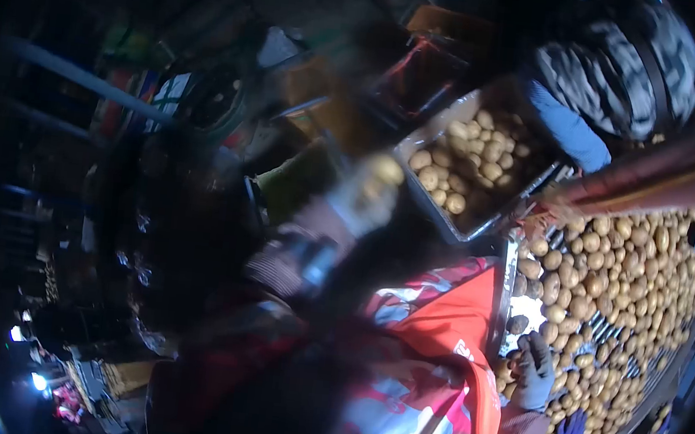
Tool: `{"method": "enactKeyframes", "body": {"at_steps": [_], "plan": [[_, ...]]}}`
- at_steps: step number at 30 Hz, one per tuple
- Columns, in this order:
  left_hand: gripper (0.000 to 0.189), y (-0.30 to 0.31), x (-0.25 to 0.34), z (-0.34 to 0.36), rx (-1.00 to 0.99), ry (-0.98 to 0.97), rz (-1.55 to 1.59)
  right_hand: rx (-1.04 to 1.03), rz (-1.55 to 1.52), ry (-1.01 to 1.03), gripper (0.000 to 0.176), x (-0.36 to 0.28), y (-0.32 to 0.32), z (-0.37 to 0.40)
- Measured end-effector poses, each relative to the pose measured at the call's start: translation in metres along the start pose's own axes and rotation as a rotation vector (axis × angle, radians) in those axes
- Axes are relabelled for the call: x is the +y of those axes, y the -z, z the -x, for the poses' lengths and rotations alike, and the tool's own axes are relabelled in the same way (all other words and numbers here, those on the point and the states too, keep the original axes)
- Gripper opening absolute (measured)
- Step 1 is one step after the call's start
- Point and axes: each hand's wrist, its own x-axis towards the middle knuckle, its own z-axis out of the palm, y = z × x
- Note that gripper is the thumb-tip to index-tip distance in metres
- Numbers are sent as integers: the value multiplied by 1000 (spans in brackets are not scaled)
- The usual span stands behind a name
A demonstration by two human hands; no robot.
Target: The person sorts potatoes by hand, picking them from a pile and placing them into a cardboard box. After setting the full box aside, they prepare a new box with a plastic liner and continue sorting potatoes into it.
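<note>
My left hand point(355, 203), in a light glove and blurred by motion, is stretched out and closed around a pale potato point(386, 169), just left of a grey crate point(482, 229) partly filled with potatoes. My right hand point(535, 368), in a grey glove, rests with fingers spread on the potatoes point(621, 271) that cover a roller conveyor point(607, 329). A dark potato point(517, 324) lies just above its fingertips. My red and pink jacket point(435, 353) fills the lower middle of the view.
A person in a camouflage jacket with a blue sleeve point(569, 126) stands at the far side of the crate. A blue-gloved hand point(569, 431) of another person reaches onto the conveyor at the bottom right. The left side is dark and cluttered.
</note>
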Motion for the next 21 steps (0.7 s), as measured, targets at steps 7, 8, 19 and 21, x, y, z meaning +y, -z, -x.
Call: {"method": "enactKeyframes", "body": {"at_steps": [7,8,19,21], "plan": [[26,-121,122,-28,744,-780,-1000,21,163,10,32,16,-23,-33],[27,-109,93,-38,816,-714,-1353,22,181,34,28,24,-19,-39],[23,-85,16,-174,520,123,-3142,262,-142,-74,33,-5,-29,0],[22,-92,17,-201,340,199,-3240,304,-125,-60,34,-9,-27,-1]]}}
